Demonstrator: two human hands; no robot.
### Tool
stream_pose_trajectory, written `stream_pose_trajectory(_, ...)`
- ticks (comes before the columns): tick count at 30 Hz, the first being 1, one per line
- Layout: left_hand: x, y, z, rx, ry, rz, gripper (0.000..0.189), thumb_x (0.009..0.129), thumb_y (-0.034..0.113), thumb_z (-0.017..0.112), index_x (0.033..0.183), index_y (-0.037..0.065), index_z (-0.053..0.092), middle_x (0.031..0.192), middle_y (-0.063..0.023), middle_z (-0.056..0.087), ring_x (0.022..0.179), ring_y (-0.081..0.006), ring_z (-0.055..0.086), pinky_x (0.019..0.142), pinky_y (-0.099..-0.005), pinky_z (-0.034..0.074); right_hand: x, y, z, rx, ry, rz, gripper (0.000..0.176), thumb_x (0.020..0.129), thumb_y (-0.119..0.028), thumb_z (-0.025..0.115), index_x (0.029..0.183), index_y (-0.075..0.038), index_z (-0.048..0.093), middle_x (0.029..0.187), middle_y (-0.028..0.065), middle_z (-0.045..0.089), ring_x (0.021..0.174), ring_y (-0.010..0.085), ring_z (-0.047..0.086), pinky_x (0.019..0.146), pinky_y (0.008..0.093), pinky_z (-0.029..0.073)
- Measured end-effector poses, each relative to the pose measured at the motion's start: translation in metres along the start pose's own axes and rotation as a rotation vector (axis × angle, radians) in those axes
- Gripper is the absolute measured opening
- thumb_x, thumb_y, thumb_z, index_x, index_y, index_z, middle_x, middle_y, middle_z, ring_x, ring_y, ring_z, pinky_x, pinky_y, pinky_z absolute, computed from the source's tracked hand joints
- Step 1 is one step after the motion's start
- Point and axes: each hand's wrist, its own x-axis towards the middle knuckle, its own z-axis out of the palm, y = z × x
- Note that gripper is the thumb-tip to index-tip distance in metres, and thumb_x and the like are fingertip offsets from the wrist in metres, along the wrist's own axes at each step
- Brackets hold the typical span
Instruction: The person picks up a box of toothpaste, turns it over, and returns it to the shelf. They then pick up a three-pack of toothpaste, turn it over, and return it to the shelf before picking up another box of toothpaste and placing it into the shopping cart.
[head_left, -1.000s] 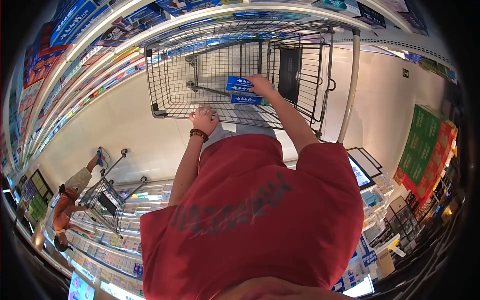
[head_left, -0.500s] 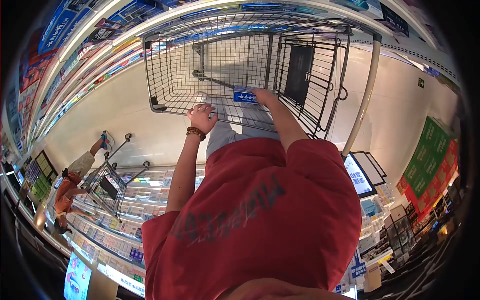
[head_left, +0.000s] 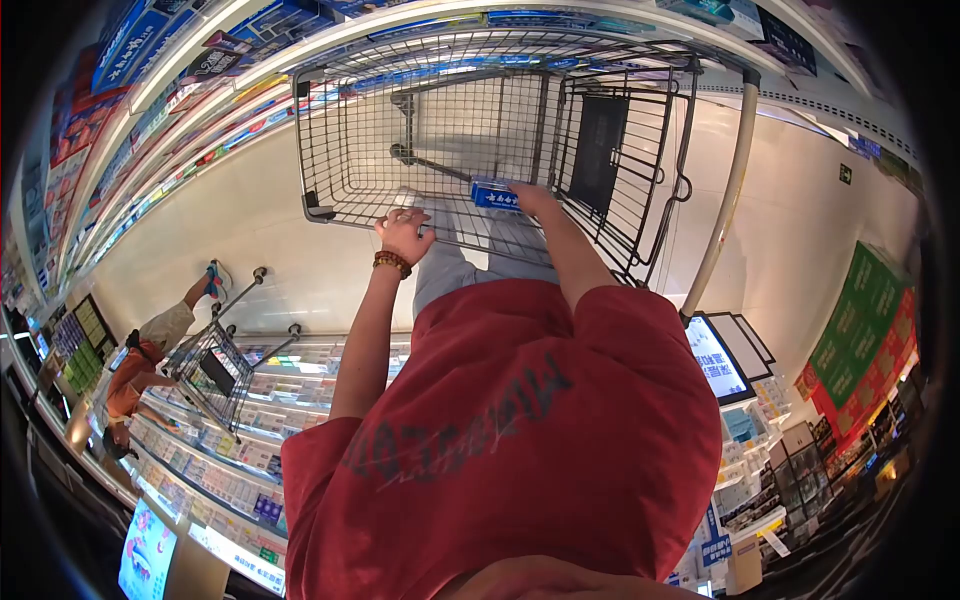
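Note:
A blue box with white lettering (head_left: 495,196) is held by its right end in my right hand (head_left: 535,199), over the near side of the wire shopping cart (head_left: 450,130). My left hand (head_left: 405,234), with a ring and a beaded bracelet (head_left: 392,263), rests at the cart's near rim, its fingers curled over the wire. The cart stands crosswise in front of me, and its black panel (head_left: 598,150) is at the right. No other goods show in the basket.
Shelves of boxed goods (head_left: 150,130) run behind the cart and along the left. Another person (head_left: 140,375) stands at the lower left beside a second cart (head_left: 215,370). A lit screen (head_left: 715,358) and a green and red display (head_left: 860,330) are at the right.
The blue box and my right hand have shifted slightly to the right and down, with the box a little tilted. My left hand stays at the rim.

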Motion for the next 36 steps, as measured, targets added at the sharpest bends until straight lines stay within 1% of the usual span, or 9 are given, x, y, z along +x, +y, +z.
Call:
stream_pose_trajectory(3,0.001,-0.002,0.001,0.007,-0.004,-0.006,0.032,0.078,0.035,0.060,0.107,0.023,0.070,0.124,0.0022,0.065,0.122,-0.0210,0.051,0.103,-0.0552,0.028,0.000,0.003,0.006,0.049,0.015,-0.006,0.053,0.090,-0.003,0.048,0.141,-0.014,0.048,0.142,0.0151,0.051,0.126,0.0342,0.052,0.107,0.0421,0.042)
stream_pose_trajectory(9,0.001,-0.002,-0.001,-0.003,-0.022,-0.031,0.033,0.078,0.034,0.060,0.107,0.023,0.070,0.122,0.0022,0.066,0.122,-0.0206,0.051,0.104,-0.0558,0.028,-0.009,0.007,0.016,0.099,0.121,-0.076,0.052,0.086,-0.005,0.055,0.138,-0.008,0.050,0.141,0.0158,0.052,0.128,0.0339,0.051,0.108,0.0416,0.041)
stream_pose_trajectory(10,0.001,-0.003,-0.001,-0.001,-0.024,-0.033,0.033,0.078,0.034,0.060,0.107,0.023,0.070,0.122,0.0022,0.066,0.122,-0.0205,0.052,0.104,-0.0558,0.028,-0.012,0.007,0.016,0.129,0.111,-0.056,0.052,0.085,-0.009,0.058,0.136,-0.006,0.051,0.138,0.0167,0.054,0.127,0.0338,0.051,0.107,0.0415,0.041)
stream_pose_trajectory(13,0.002,-0.003,0.000,0.013,-0.019,-0.031,0.032,0.078,0.033,0.060,0.107,0.022,0.070,0.121,0.0017,0.066,0.120,-0.0205,0.053,0.103,-0.0552,0.029,-0.017,0.005,0.019,0.076,0.153,-0.060,0.056,0.084,-0.014,0.060,0.138,-0.008,0.048,0.139,0.0164,0.053,0.125,0.0345,0.052,0.106,0.0416,0.042)
stream_pose_trajectory(19,0.003,-0.001,-0.005,0.031,-0.022,-0.020,0.031,0.078,0.033,0.060,0.106,0.022,0.070,0.121,0.0011,0.066,0.119,-0.0209,0.054,0.103,-0.0539,0.029,-0.021,-0.020,0.019,-0.102,0.095,0.143,0.064,0.087,-0.022,0.062,0.146,-0.014,0.039,0.146,0.0124,0.045,0.130,0.0344,0.047,0.105,0.0522,0.041)
stream_pose_trajectory(22,0.000,0.000,-0.005,0.040,-0.020,-0.015,0.030,0.078,0.033,0.060,0.105,0.023,0.071,0.121,0.0008,0.067,0.118,-0.0216,0.054,0.103,-0.0534,0.029,-0.017,-0.023,0.019,-0.013,0.047,0.113,0.061,0.090,-0.028,0.062,0.146,-0.015,0.039,0.148,0.0116,0.043,0.134,0.0337,0.044,0.106,0.0558,0.038)
stream_pose_trajectory(25,0.001,0.000,-0.007,0.013,-0.060,-0.040,0.035,0.077,0.037,0.061,0.105,0.020,0.072,0.121,0.0016,0.066,0.121,-0.0223,0.051,0.105,-0.0558,0.026,-0.016,-0.022,0.021,-0.043,0.061,0.104,0.061,0.091,-0.031,0.062,0.145,-0.015,0.040,0.148,0.0106,0.043,0.134,0.0338,0.043,0.108,0.0554,0.037)
stream_pose_trajectory(31,0.001,0.001,-0.007,0.022,-0.078,-0.046,0.036,0.078,0.038,0.060,0.107,0.020,0.072,0.122,0.0015,0.066,0.121,-0.0221,0.052,0.106,-0.0563,0.026,-0.016,-0.027,0.016,-0.041,0.028,0.124,0.058,0.092,-0.029,0.062,0.144,-0.016,0.041,0.148,0.0088,0.043,0.134,0.0343,0.043,0.108,0.0565,0.037)
stream_pose_trajectory(36,0.001,0.002,-0.007,0.037,-0.078,-0.051,0.033,0.078,0.035,0.059,0.106,0.022,0.071,0.121,0.0012,0.066,0.120,-0.0218,0.053,0.105,-0.0548,0.026,-0.011,-0.027,0.014,-0.030,0.020,0.120,0.054,0.091,-0.026,0.064,0.141,-0.014,0.045,0.143,0.0090,0.049,0.128,0.0338,0.049,0.103,0.0529,0.042)
